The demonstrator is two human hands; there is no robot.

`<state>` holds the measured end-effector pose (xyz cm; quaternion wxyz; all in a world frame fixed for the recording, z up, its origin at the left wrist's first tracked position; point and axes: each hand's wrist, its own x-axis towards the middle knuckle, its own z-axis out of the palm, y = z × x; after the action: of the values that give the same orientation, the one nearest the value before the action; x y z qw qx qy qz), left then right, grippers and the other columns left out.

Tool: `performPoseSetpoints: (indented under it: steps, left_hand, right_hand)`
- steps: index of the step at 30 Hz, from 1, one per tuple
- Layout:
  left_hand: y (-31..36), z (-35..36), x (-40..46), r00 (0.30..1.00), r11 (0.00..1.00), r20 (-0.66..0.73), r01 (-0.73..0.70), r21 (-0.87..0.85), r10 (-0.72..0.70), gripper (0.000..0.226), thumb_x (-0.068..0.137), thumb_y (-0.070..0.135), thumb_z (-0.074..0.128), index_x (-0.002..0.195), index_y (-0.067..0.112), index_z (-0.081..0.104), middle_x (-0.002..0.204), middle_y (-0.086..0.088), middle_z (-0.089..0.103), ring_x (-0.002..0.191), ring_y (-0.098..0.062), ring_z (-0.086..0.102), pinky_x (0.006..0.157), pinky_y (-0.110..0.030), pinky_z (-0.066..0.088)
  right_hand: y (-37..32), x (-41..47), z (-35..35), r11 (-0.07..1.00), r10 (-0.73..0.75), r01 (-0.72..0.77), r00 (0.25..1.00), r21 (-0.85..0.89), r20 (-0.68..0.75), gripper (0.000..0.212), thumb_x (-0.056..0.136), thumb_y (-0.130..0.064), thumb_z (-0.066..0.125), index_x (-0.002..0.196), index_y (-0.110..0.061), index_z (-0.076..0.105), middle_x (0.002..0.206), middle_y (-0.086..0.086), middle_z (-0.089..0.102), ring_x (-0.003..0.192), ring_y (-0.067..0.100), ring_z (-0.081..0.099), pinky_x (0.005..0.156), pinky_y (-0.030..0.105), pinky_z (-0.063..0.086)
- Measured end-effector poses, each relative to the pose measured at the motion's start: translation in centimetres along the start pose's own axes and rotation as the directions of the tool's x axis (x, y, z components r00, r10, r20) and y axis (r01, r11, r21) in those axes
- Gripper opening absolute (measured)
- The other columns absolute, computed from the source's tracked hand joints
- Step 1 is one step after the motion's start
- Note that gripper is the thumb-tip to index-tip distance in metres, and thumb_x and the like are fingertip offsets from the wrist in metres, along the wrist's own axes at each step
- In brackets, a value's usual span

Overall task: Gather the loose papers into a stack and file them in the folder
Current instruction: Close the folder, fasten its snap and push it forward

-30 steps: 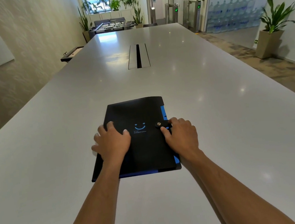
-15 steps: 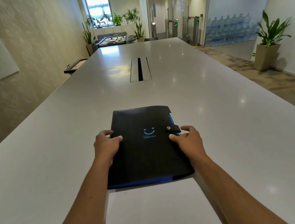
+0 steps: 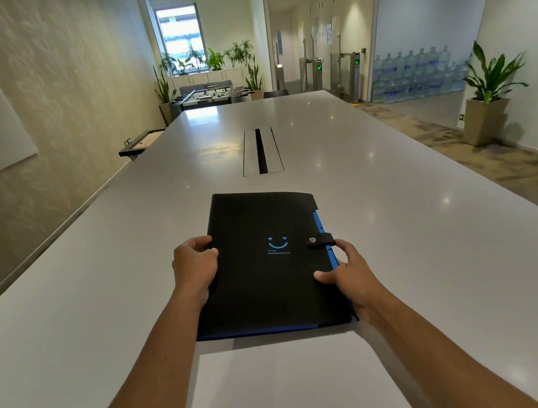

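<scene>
Black folder (image 3: pixel 261 260) closed, snap strap fastened, over mid table (image 3: pixel 435 215). L hand (image 3: pixel 195 269) grips its left edge, R hand (image 3: pixel 349 270) grips right edge by blue tabs. Hands apart. No papers visible.

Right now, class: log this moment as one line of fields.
stage: folder closed | left hand: grips black felt folder left edge | right hand: grips right edge | snap strap: fastened | surface: white table
</scene>
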<state>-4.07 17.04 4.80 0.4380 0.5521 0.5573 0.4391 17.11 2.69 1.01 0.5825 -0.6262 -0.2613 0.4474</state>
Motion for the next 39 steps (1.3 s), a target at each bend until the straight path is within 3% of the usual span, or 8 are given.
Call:
performPoseSetpoints:
  steps: [6,11,15,19,26,30,33,39]
  left_hand:
    - [0.4,0.8,5.2,0.985,0.971,0.14,-0.127,0.204,0.1,0.042,0.089,0.012,0.065,0.129,0.016,0.057,0.13,-0.006,0.058,0.113,-0.025,0.056,0.095,-0.039,0.048]
    - [-0.5,1.1,10.2,0.976,0.94,0.17,-0.183,0.287,0.138,0.035,0.084,0.014,0.071,0.118,0.016,0.065,0.126,-0.007,0.061,0.11,-0.024,0.057,0.095,-0.036,0.046]
    - [-1.5,1.4,14.4,0.978,0.942,0.175,-0.165,0.292,0.117,0.031,0.081,0.015,0.075,0.111,0.018,0.068,0.123,-0.007,0.063,0.101,-0.022,0.059,0.086,-0.031,0.047]
    - [-2.5,2.3,17.9,0.976,0.901,0.168,-0.196,0.386,0.14,0.022,0.081,0.018,0.075,0.103,0.018,0.071,0.121,-0.009,0.064,0.107,-0.026,0.059,0.088,-0.03,0.045]
    - [-3.1,4.2,21.9,0.963,0.812,0.209,-0.258,0.523,0.171,0.019,0.087,0.017,0.068,0.106,0.016,0.071,0.124,-0.011,0.063,0.114,-0.029,0.057,0.094,-0.035,0.044]
    - [-3.1,4.6,22.8,0.955,0.715,0.234,-0.291,0.636,0.181,0.023,0.091,0.018,0.062,0.112,0.017,0.069,0.122,-0.011,0.065,0.111,-0.03,0.058,0.094,-0.038,0.045]
    - [-3.4,4.4,22.6,0.954,0.659,0.221,-0.301,0.69,0.205,0.026,0.093,0.018,0.055,0.116,0.019,0.068,0.12,-0.012,0.066,0.113,-0.034,0.055,0.096,-0.044,0.046]
    - [-3.3,5.3,18.8,0.918,0.629,0.117,-0.349,0.695,0.379,0.025,0.095,0.02,0.052,0.11,0.01,0.069,0.115,-0.015,0.065,0.102,-0.035,0.058,0.087,-0.047,0.048]
  right_hand:
    - [-3.1,6.4,2.2,0.999,-0.051,0.051,0.997,0.0,-0.066,0.077,0.083,-0.001,0.069,0.143,-0.033,0.032,0.117,0.008,0.063,0.093,0.023,0.068,0.06,0.031,0.059]
    - [-4.6,12.2,4.7,0.996,-0.076,0.072,0.995,-0.056,-0.067,0.077,0.084,-0.001,0.067,0.145,-0.03,0.03,0.131,0.011,0.055,0.1,0.025,0.062,0.068,0.036,0.058]
    - [-4.4,16.9,6.4,0.991,-0.066,0.054,0.994,-0.12,-0.091,0.074,0.084,-0.003,0.068,0.144,-0.025,0.032,0.133,0.013,0.054,0.11,0.03,0.059,0.091,0.047,0.054]
    - [-3.7,20.7,7.9,0.958,-0.135,0.099,0.984,-0.268,-0.119,0.068,0.084,-0.009,0.069,0.142,-0.022,0.036,0.136,0.011,0.052,0.113,0.024,0.055,0.084,0.033,0.051]
    - [-3.6,24.5,9.5,0.758,-0.335,0.218,0.939,-0.615,-0.08,0.053,0.085,-0.014,0.066,0.134,-0.007,0.048,0.133,0.015,0.053,0.118,0.026,0.053,0.085,0.024,0.04]
    - [-3.6,25.2,10.2,0.494,-0.401,0.171,0.915,-0.853,-0.049,0.039,0.092,-0.031,0.06,0.12,-0.005,0.056,0.126,0.016,0.051,0.114,0.027,0.048,0.088,0.031,0.041]
    - [-3.0,24.7,10.1,0.304,-0.446,0.164,0.895,-0.939,0.012,0.042,0.094,-0.044,0.049,0.116,-0.009,0.059,0.124,0.013,0.054,0.114,0.028,0.044,0.092,0.038,0.039]
    - [-3.4,21.8,8.5,0.376,-0.479,0.249,0.877,-0.892,0.042,0.045,0.096,-0.047,0.045,0.103,-0.007,0.064,0.102,0.012,0.065,0.096,0.028,0.058,0.082,0.04,0.05]
